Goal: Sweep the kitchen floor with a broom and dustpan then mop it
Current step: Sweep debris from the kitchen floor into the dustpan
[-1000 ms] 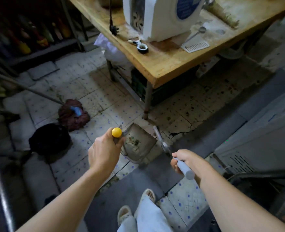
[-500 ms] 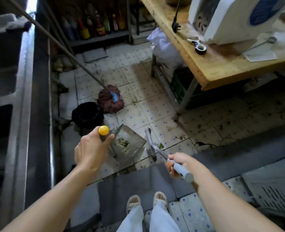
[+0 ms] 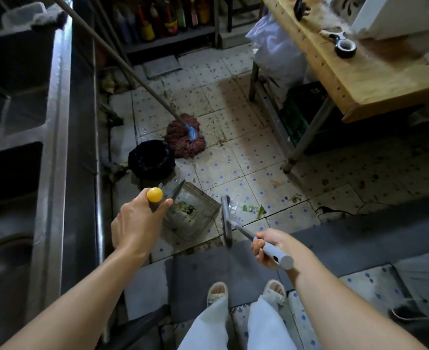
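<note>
My left hand (image 3: 136, 223) grips the upright handle of a metal dustpan (image 3: 195, 218), just under its yellow knob (image 3: 154, 194). Green and pale scraps lie inside the pan. My right hand (image 3: 267, 247) grips the grey handle of a small broom (image 3: 226, 219), whose narrow head stands just right of the pan's mouth. Green bits of debris (image 3: 253, 209) lie on the tiles right of the broom head. A dark red mop (image 3: 185, 138) rests on the floor farther off, its long pole leaning up to the upper left.
A black bin bag (image 3: 151, 159) sits between mop and dustpan. A steel sink counter (image 3: 57, 122) runs down the left. A wooden table (image 3: 347, 72) with metal legs stands at the right, crates beneath it. A grey floor mat (image 3: 208, 269) lies under my feet.
My view has swung left and nearer the sink counter. Both hands keep their grips; the dustpan and broom have moved with me toward the bin bag and mop.
</note>
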A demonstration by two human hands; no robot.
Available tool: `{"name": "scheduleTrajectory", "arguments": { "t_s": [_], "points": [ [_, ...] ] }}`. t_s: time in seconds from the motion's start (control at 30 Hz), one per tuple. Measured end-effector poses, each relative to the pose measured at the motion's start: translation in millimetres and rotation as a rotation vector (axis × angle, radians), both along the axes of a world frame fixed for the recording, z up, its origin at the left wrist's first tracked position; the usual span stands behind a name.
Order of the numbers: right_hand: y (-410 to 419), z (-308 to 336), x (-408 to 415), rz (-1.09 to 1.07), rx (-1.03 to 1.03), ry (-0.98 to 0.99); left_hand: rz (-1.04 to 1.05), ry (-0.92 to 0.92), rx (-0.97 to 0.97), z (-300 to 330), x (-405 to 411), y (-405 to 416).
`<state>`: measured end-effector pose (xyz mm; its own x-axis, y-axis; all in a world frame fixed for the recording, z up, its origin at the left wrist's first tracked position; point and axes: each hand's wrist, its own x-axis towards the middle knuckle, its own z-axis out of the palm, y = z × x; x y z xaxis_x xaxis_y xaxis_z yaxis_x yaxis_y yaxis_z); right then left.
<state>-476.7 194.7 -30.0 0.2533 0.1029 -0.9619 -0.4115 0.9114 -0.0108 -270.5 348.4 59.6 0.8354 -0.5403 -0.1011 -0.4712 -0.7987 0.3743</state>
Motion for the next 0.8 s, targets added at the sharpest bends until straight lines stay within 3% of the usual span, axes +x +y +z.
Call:
{"name": "scheduleTrajectory", "arguments": {
  "t_s": [0.47, 0.8],
  "points": [
    [-95, -20, -137, -0.161, -0.112, 0.127, -0.041, 0.015, 0.008, -17, -64, -87],
    [-192, -13, -223, -0.090, -0.263, 0.216, -0.057, 0.000, -0.005, -22, -119, -151]
  ]
}}
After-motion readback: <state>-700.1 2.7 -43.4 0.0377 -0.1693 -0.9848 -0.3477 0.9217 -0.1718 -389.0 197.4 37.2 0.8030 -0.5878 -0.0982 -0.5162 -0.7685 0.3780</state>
